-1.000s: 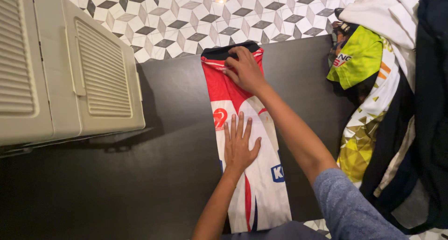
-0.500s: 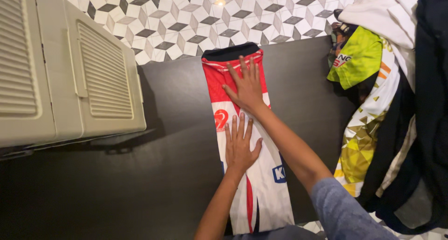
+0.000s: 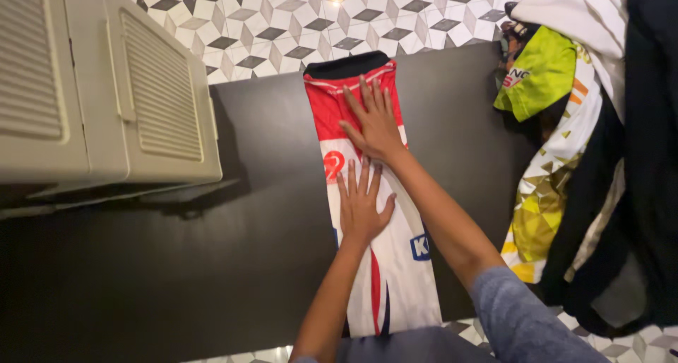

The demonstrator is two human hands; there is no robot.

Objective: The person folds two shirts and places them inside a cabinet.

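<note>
Dark table [image 3: 233, 264] over a geometric-tile floor [image 3: 282, 24]. Red-and-white jersey [image 3: 395, 285] lies on it as a long narrow strip running away from the person, black collar at the far end: side folds look done, end-to-end fold not yet made. Right hand [image 3: 374, 123] is flat, fingers spread, pressing the jersey's red part near the collar. Left hand [image 3: 361, 204] is flat, open, just nearer on its middle. Neither grips. Clothes pile [image 3: 558, 158] right of the jersey, beige slatted cabinet [image 3: 106, 94] left.

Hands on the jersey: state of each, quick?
Left hand: open, flat on the folded jersey, gripping nothing.
Right hand: open, palm pressed on its red end.
</note>
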